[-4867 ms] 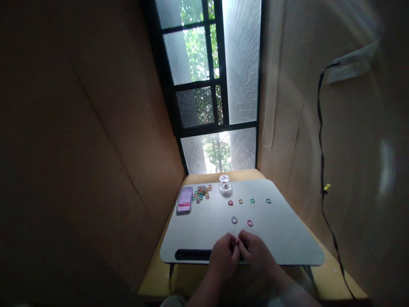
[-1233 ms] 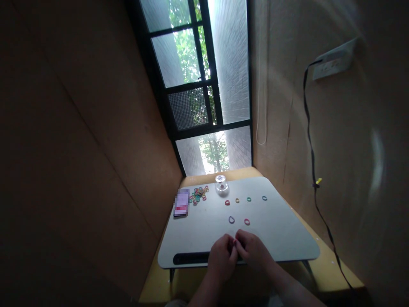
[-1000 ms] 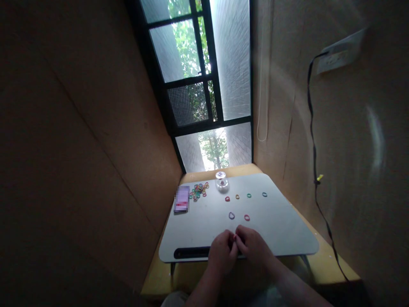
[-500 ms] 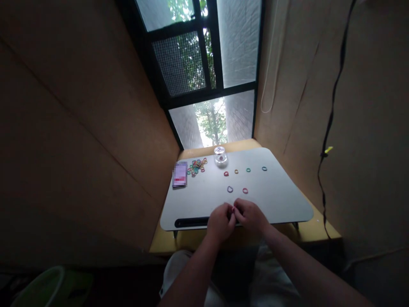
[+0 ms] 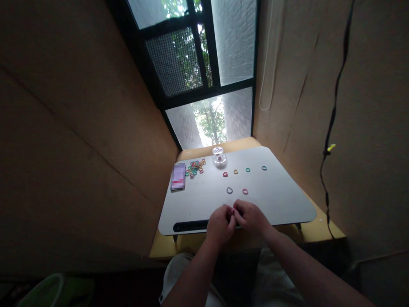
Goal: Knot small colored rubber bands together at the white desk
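Note:
At the near edge of the white lap desk, my left hand and my right hand meet with fingertips pinched together. Between them shows a bit of a small pinkish-red hair tie, mostly hidden by the fingers. Just beyond my hands lie a grey-purple hair tie and a pink one. Farther back, a row holds a red hair tie, a yellow one, a green one and a dark teal one.
A pile of mixed-colour hair ties lies at the back left, beside a phone-like flat object with a blurred face. A clear round container stands at the back edge. A dark slot runs along the front. Walls flank the desk.
Both hands keep their pinch in nearly the same place. The view has shifted slightly; the things on the desk have not visibly moved.

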`<state>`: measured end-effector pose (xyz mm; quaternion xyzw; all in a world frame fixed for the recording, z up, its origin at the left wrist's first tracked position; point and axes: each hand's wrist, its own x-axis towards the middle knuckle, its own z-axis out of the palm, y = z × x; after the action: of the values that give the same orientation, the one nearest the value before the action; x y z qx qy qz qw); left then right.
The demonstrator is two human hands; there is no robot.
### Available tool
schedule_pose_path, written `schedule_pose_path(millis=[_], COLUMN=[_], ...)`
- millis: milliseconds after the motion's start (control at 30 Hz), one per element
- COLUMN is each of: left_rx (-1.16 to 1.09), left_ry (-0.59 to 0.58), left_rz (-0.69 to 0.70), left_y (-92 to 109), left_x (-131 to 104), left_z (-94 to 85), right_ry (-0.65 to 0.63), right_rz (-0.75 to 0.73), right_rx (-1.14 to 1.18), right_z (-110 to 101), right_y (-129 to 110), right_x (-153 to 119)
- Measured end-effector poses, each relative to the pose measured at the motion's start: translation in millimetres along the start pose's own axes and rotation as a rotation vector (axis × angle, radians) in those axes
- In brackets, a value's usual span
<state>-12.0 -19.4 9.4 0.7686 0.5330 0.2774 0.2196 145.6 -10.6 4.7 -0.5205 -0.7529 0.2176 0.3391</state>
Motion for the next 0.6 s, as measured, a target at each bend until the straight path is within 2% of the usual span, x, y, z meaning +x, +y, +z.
schedule_pose_path(millis=[600], left_rx=[-0.03], left_ry=[0.053], left_rz=[0.014], left_y=[-1.8], left_x=[-4.1], left_z=[3.7], right_ry=[0.048], right_rz=[0.006], right_rx=[0.01], right_z=[3.9], right_y=[-0.3], right_x=[-4.3])
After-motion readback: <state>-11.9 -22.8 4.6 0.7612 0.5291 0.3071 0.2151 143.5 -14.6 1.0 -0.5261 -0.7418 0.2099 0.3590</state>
